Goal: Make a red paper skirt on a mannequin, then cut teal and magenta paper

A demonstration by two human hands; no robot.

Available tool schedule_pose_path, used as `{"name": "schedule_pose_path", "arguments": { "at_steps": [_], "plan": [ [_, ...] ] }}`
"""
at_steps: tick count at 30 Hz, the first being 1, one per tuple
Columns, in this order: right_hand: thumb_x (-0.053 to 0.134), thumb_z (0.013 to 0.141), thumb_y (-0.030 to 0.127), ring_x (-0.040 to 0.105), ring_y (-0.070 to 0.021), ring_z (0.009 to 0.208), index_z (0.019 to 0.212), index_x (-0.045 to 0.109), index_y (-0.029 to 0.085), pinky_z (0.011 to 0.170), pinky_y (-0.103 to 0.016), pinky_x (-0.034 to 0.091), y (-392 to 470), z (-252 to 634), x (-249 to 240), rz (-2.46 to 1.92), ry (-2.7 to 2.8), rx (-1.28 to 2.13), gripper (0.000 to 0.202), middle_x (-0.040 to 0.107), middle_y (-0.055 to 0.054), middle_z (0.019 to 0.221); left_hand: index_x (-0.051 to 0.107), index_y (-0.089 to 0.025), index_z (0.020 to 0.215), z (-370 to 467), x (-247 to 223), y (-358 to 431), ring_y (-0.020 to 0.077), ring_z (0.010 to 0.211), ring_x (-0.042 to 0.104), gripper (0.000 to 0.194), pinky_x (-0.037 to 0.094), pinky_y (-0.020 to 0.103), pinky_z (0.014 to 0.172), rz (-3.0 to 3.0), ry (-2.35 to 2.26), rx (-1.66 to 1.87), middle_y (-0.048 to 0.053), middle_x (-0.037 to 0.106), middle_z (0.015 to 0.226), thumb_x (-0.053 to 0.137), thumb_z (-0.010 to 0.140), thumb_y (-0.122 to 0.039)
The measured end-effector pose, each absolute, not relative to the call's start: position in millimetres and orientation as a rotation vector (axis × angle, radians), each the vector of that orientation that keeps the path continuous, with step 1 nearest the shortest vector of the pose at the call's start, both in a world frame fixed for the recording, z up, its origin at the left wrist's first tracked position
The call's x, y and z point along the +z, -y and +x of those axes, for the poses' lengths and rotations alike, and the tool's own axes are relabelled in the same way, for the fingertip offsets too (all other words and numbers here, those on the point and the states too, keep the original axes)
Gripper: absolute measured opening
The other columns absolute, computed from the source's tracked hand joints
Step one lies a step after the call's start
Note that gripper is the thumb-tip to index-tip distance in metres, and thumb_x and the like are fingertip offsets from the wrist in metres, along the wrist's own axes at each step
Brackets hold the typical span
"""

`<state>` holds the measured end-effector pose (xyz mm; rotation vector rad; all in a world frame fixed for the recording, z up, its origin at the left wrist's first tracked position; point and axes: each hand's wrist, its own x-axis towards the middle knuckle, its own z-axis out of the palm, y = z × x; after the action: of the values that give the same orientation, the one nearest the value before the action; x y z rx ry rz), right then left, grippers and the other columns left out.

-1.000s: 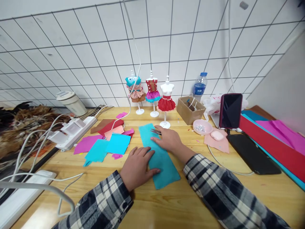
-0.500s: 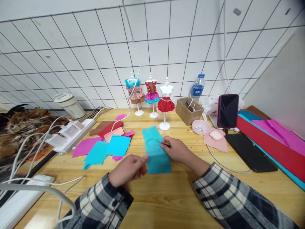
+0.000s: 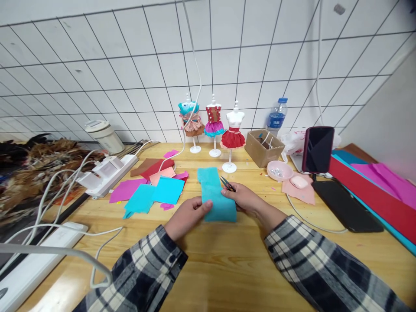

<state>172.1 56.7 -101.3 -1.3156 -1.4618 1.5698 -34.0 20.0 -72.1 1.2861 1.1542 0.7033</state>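
A strip of teal crepe paper is held between my two hands above the wooden table. My left hand grips its left edge, thumb on top and fingers underneath. On the right edge, my right hand pinches the paper with the thumb and also holds small dark scissors, their blades pointing up and to the left, slightly apart. Beyond the paper stands a mini mannequin with a red ruffled skirt. Two more dressed mannequins are to its left.
Coloured paper pieces lie to the left, near a power strip with cables. At right are a cardboard box, a pink dish, a standing phone, a black phone and long paper sheets.
My left hand has moved right and taken hold of the paper's left edge. My right thumb now presses on its right edge, and the scissors have swung toward the right. The view has shifted slightly.
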Motion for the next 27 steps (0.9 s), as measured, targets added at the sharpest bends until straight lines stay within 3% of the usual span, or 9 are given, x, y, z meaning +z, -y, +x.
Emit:
{"name": "schedule_pose_path", "arguments": {
  "at_steps": [4,9,13,20,22,24,27],
  "plan": [
    [0.062,0.074,0.057,0.043,-0.0102,0.055,0.083,0.049,0.020,0.052,-0.023,0.036,-61,171,-103,-1.275,1.489,1.471,0.040,0.046,0.006,0.066,0.072,-0.012,0.079,-16,-82,-15,0.0204,0.068,0.065,0.045,0.049,0.030,0.065,1.150,-1.090,0.712,0.006,0.072,0.072,0.072,0.072,-0.056],
    [0.063,0.077,0.051,0.051,-0.0148,0.073,0.088,0.056,0.018,0.067,-0.026,0.041,-66,172,-107,-1.275,1.545,1.278,0.036,0.057,0.001,0.080,0.067,-0.014,0.112,-10,-83,-10,0.0268,0.102,0.069,0.041,0.051,0.040,0.092,0.744,-0.739,0.713,0.014,0.073,0.110,0.077,0.076,-0.033],
    [0.048,0.088,0.052,0.056,-0.0174,0.078,0.095,0.062,0.017,0.070,-0.029,0.045,-68,168,-113,-1.276,1.579,1.231,0.039,0.063,-0.003,0.084,0.062,-0.015,0.123,-9,-85,-12,0.0290,0.116,0.063,0.054,0.044,0.044,0.106,0.715,-0.690,0.744,0.013,0.068,0.124,0.080,0.073,-0.020],
    [0.045,0.091,0.046,0.062,-0.0184,0.086,0.106,0.065,0.019,0.077,-0.029,0.047,-74,173,-105,-1.314,1.583,1.146,0.037,0.069,-0.004,0.094,0.058,-0.019,0.128,-2,-94,-19,0.0295,0.124,0.057,0.061,0.043,0.044,0.107,0.811,-0.689,0.803,0.012,0.062,0.134,0.080,0.071,-0.015],
    [0.042,0.091,0.050,0.060,-0.0182,0.082,0.107,0.062,0.019,0.074,-0.029,0.047,-63,181,-98,-1.367,1.525,1.078,0.041,0.067,-0.004,0.093,0.059,-0.019,0.128,-6,-94,-23,0.0288,0.119,0.060,0.061,0.045,0.044,0.105,0.799,-0.764,0.919,0.012,0.065,0.130,0.081,0.071,-0.019],
    [0.044,0.089,0.056,0.056,-0.0164,0.068,0.099,0.060,0.019,0.062,-0.028,0.045,-43,187,-92,-1.416,1.488,1.079,0.042,0.062,-0.001,0.077,0.059,-0.019,0.127,-11,-93,-26,0.0278,0.114,0.063,0.061,0.046,0.044,0.103,0.798,-0.826,1.031,0.011,0.068,0.124,0.082,0.070,-0.022],
    [0.027,0.090,0.068,0.038,-0.0108,0.042,0.089,0.053,0.021,0.040,-0.022,0.032,-7,187,-90,-1.464,1.387,1.486,0.054,0.039,0.008,0.053,0.061,-0.018,0.124,-19,-91,-26,0.0263,0.107,0.065,0.061,0.047,0.042,0.100,0.841,-0.847,1.103,0.010,0.071,0.116,0.084,0.067,-0.024]
  ]
}}
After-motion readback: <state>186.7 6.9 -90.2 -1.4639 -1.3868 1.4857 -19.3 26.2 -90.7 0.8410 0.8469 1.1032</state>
